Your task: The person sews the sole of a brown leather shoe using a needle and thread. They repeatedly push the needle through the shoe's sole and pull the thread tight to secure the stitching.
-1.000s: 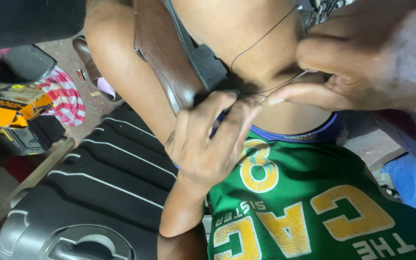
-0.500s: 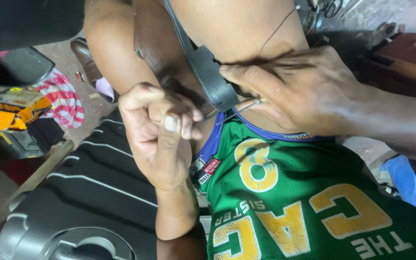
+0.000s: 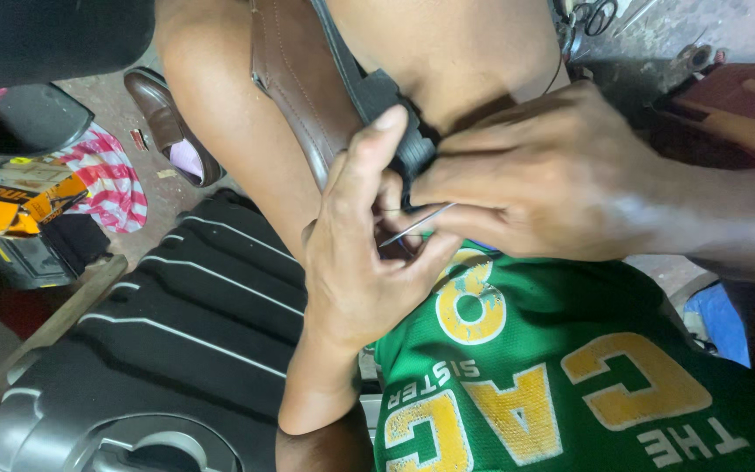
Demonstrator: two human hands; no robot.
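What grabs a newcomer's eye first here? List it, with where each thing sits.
At the centre, the left hand and right hand meet on a black strap, the right fingers pinching a thin metal needle that points toward the left palm. Below right, a green jersey with yellow lettering fills the corner. A brown leather piece rests on the bare leg above, and a black ribbed suitcase lies lower left.
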